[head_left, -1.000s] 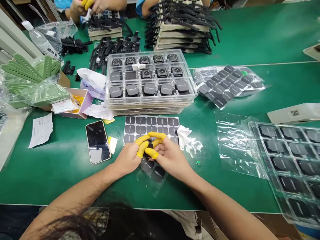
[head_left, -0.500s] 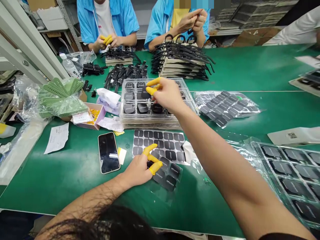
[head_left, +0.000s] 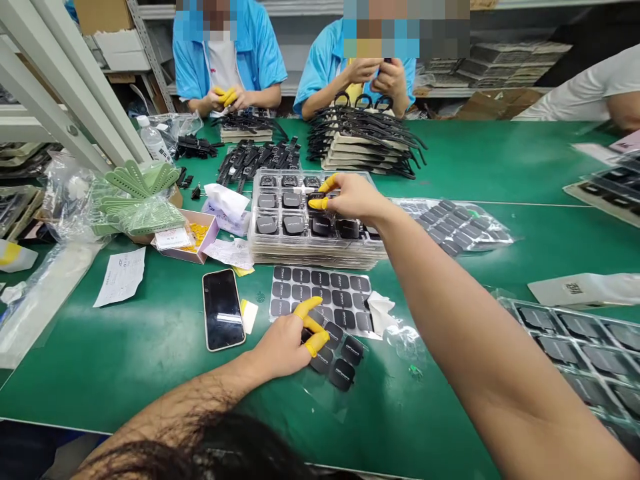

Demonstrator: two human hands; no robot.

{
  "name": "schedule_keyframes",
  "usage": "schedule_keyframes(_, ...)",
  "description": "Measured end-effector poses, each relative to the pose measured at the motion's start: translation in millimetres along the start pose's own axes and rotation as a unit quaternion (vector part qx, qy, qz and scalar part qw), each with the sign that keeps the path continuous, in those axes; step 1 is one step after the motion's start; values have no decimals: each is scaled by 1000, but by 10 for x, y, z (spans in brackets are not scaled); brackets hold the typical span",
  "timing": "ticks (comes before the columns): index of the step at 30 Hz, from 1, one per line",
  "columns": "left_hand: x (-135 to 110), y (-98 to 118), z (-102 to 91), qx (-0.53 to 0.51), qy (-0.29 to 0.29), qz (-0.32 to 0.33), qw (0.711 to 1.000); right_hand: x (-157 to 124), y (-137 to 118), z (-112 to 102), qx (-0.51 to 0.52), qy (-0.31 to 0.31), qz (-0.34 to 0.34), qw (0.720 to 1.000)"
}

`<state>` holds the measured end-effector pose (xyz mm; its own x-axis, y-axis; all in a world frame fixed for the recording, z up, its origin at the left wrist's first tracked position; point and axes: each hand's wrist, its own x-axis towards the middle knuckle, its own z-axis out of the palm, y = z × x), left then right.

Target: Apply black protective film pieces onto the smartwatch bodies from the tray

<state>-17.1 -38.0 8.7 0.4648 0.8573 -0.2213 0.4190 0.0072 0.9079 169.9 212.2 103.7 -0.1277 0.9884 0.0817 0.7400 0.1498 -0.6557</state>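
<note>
My right hand (head_left: pixel 345 197), in yellow finger cots, is over the clear plastic tray (head_left: pixel 325 248) at the middle of the table. Its thumb and forefinger close on a black watch face (head_left: pixel 316 198) in the second row. Rounded black squares fill other compartments; dark watch faces with dials (head_left: pixel 269 181) show along the back row. My left hand (head_left: pixel 295 340), also in yellow finger cots, pinches the edge of a clear sheet with black rounded-square stickers (head_left: pixel 343 375). Beneath it, partly covered, lies a larger sticker sheet (head_left: pixel 300 292).
A phone (head_left: pixel 223 310) and a paper slip (head_left: pixel 120 277) lie at left, near green straps (head_left: pixel 143 207) and a small box (head_left: pixel 200 250). Further trays (head_left: pixel 560 350) are at right. Across the table, two people in blue work behind stacked black straps (head_left: pixel 367 137).
My right hand has moved from lifting a black square above the tray to a compartment in the second row. My left hand keeps its hold on the sticker sheet. The view has shifted slightly.
</note>
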Motion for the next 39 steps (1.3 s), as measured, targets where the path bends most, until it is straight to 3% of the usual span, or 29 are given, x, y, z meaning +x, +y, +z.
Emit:
schedule_keyframes(2,-3,20,-12,-10,0,-9,1000,-163,-5,-21,88,61,-10,994)
schedule_keyframes(5,5,40,-25,-47,14,-17,999,-760,43,-5,227,105,-25,968)
schedule_keyframes(7,16,55,-32,-77,34,-30,996,-1321,108,97,276,70,-29,958)
schedule_keyframes(10,25,68,-34,-104,62,-48,991,-2106,208,416,358,17,13,933)
schedule_keyframes(14,8,47,-19,-57,69,-47,995,-2638,204,894,426,-41,84,900)
schedule_keyframes(19,-24,30,-1,-23,102,-32,994,-2733,148,1202,433,31,87,897)
schedule_keyframes(26,-49,19,27,19,137,-12,990,-2865,119,1268,417,77,104,900)
schedule_keyframes(29,-47,1,26,15,143,11,990,-2859,84,1182,369,90,92,920)
schedule_keyframes(32,-32,-10,20,2,147,4,989,-2797,125,952,289,104,43,951)
schedule_keyframes(36,-13,-11,8,-50,128,-22,990,-2764,261,585,297,153,14,942)
schedule_keyframes(39,-15,18,-11,-9,111,-15,994,-2816,280,579,217,167,-23,962)
